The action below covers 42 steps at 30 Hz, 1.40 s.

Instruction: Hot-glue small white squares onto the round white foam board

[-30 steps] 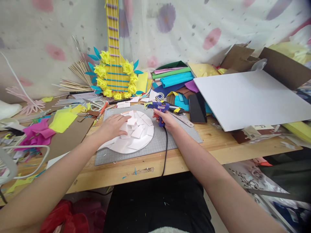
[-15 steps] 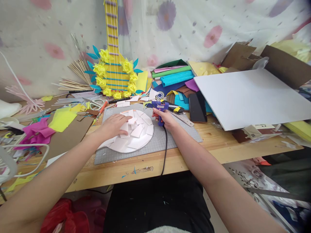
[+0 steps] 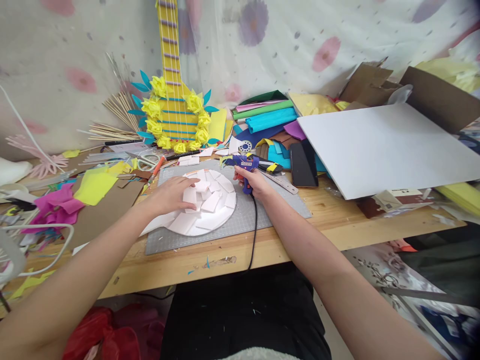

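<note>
My right hand (image 3: 255,181) is wrapped around a blue glue gun (image 3: 245,162), its nozzle pointing left and its black cord trailing down over the table edge. My left hand (image 3: 172,194) is over the left side of a round white foam board shape (image 3: 210,224), thumb and fingers spread apart beside a white foam piece (image 3: 189,197). Several more cut foam pieces (image 3: 211,202) lie on the round shape, some overlapping in its middle. The shape rests on a grey cutting mat (image 3: 270,212).
Behind the mat stands a yellow paper guitar (image 3: 176,112) with paper roses. A phone (image 3: 303,165), a metal ruler (image 3: 281,183) and a utility knife (image 3: 270,166) lie to the right, near a large white board (image 3: 390,150). Scissors (image 3: 148,161) and paper scraps are at left.
My left hand has drawn back slightly to the left, its fingers lifting off the middle foam pieces. My right hand keeps the glue gun in nearly the same place.
</note>
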{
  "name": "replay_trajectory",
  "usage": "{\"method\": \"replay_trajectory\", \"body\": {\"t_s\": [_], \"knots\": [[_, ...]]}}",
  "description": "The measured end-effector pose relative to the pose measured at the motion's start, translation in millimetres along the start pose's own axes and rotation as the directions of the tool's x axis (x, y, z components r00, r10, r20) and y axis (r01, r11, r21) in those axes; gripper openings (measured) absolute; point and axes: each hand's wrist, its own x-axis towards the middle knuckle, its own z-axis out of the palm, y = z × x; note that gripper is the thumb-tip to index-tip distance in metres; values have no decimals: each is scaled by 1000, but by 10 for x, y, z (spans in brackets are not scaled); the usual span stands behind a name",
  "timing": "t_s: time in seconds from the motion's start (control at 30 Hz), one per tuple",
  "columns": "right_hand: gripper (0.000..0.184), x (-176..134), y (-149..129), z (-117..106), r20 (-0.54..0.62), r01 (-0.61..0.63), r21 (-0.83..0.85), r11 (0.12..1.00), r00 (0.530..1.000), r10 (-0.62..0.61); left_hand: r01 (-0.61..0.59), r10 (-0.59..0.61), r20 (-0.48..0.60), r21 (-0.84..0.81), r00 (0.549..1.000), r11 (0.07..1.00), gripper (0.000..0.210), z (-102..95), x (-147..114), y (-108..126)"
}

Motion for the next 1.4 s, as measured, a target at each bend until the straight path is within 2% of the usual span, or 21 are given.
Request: {"method": "replay_trajectory", "body": {"t_s": [0.13, 0.27, 0.7, 0.87, 1.03, 1.17, 1.27, 1.4], "knots": [[49, 3, 2, -1, 2, 2, -10, 1000, 1000, -2, -27, 24, -34, -89, 999, 996, 58, 11, -22, -84], [49, -6, -9, 5, 0, -3, -8, 1000, 1000, 3, -5, -2, -48, -140, 999, 990, 53, 17, -27, -98], [49, -13, -10, 4, -8, 1, -6, 1000, 1000, -1, 27, -34, -41, -168, 999, 985, 51, -3, -18, -67], [49, -18, -22, 9, -7, -6, 1, 1000, 1000, 6, 83, -109, -118, -209, 987, 974, 48, -25, -55, -90], [48, -3, 7, -7, -5, -3, -20, 1000, 1000, 3, 177, -206, -113, -223, 972, 959, 47, -68, -73, -81], [48, -2, 15, -9, -6, -3, -12, 1000, 1000, 3, 93, -114, -122, -165, 986, 982, 52, -62, -73, -55], [48, -5, 8, -6, -5, -5, -17, 1000, 1000, 5, 11, -17, -69, -91, 997, 996, 56, -38, -73, -36], [48, -7, -5, 3, -4, -4, -26, 1000, 1000, 4, -14, 14, -24, -27, 1000, 1000, 53, -16, -70, -32]]}}
